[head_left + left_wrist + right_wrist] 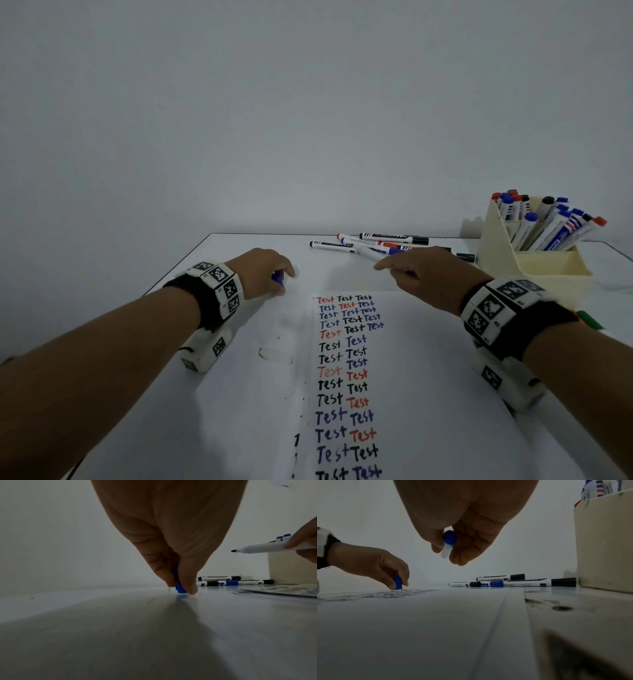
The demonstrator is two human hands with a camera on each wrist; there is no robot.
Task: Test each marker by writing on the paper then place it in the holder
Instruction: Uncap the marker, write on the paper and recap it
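**Cap off, marker up**

White bench (239, 394) by a plain wall. Left hand (263, 270) fingers pinch a blue cap (180, 588) touching the bench. Paper (428, 394) lies beside. Right hand (428, 270) fingers grip an open marker (260, 548) above it. Holder (534, 263) stands far right.

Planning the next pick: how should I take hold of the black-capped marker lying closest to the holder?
Grip the black-capped marker on its white barrel, near mid-length, coming from above with fingers across its width. It lies flat on the table, its cap end close to the holder and its other end under the pile, so end-on approaches look blocked.
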